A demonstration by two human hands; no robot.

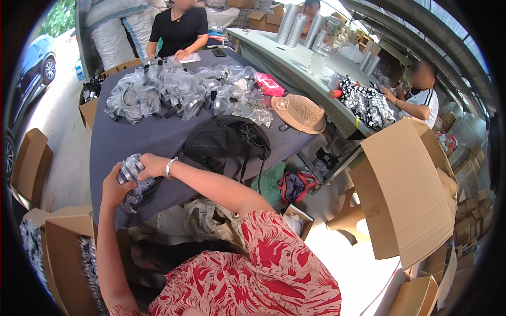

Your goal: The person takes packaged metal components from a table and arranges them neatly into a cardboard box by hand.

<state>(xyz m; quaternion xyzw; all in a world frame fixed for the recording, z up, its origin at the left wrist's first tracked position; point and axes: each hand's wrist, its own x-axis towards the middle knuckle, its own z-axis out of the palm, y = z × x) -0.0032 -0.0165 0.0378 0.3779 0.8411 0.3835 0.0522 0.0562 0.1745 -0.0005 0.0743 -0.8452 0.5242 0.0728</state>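
Above the near left corner of the dark-covered table [118, 142], both my hands grip a bagged bundle of round metal parts [130, 168] in clear plastic. My left hand [112, 185] is closed around its left side. From above and the right, my right hand [152, 165], with a silver bangle at the wrist, closes on its top. Loose plastic and a dark piece [139, 195] hang or lie just below; I cannot tell which. Farther back is a wide heap of similar bagged metal parts [179, 87], some with black pieces.
A black backpack [224, 142] lies right of my hands, near a straw hat [299, 113] and a pink packet [269, 84]. Open cartons [68, 258] stand at lower left, a large one [403, 192] at right. Co-workers sit at the far side and at a second table [295, 58].
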